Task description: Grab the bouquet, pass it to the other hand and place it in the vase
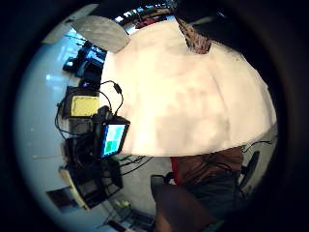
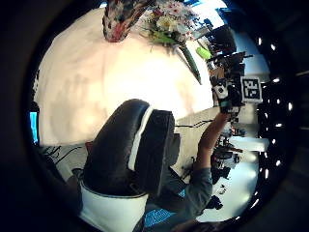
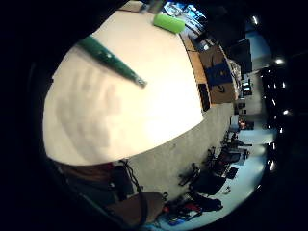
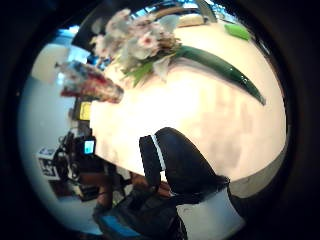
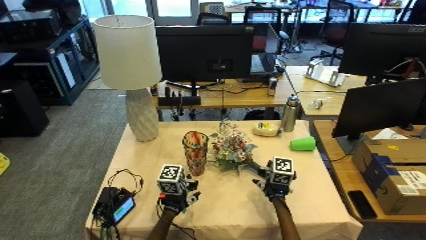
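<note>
While both gloved hands hover over the tan tablecloth (image 5: 226, 210), the left hand (image 5: 176, 192) and right hand (image 5: 274, 186) with fingers I cannot tell, the bouquet (image 5: 231, 147) lies ahead of the right fingertips beside the patterned vase (image 5: 195, 152), with a white lamp (image 5: 130, 75) and office desks beyond.

A matt beige cloth (image 5: 226, 210) covers the table at the frame's centre. The vase (image 5: 195, 152) looks glossy and mottled; the bouquet (image 5: 231, 148) stem wrap appears smooth and shiny.
</note>
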Demonstrator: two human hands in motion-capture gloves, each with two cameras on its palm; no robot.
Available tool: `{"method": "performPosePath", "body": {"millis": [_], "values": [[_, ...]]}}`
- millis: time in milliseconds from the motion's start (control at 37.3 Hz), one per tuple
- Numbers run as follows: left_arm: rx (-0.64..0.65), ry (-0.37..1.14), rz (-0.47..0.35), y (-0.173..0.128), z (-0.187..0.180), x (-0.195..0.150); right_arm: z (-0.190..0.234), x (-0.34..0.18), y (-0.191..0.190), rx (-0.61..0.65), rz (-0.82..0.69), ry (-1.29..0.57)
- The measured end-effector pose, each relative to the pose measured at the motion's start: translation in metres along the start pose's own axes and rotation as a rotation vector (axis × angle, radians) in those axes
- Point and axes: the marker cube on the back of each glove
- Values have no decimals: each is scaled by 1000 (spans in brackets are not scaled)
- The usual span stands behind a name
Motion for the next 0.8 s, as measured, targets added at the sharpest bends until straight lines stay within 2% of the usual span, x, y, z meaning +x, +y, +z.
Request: {"method": "performPosePath", "body": {"millis": [161, 268, 429, 616, 723, 804], "values": [[-8, -7, -1, -1, 4, 2, 26, 29, -36, -29, 55, -34], [-8, -14, 1, -5, 8, -1, 0, 20, -26, -20, 32, -123], [-32, -20, -14, 1, 6, -1, 7, 6, -16, -229, -138, -335], [-61, -2, -25, 12, -2, 4, 30, 31, -22, -313, 58, -187], [-51, -3, -16, 3, 8, 1, 37, 35, -16, -410, 103, -232], [-43, -5, -7, -6, 18, -4, 40, 38, -16, -393, 150, -224]]}}
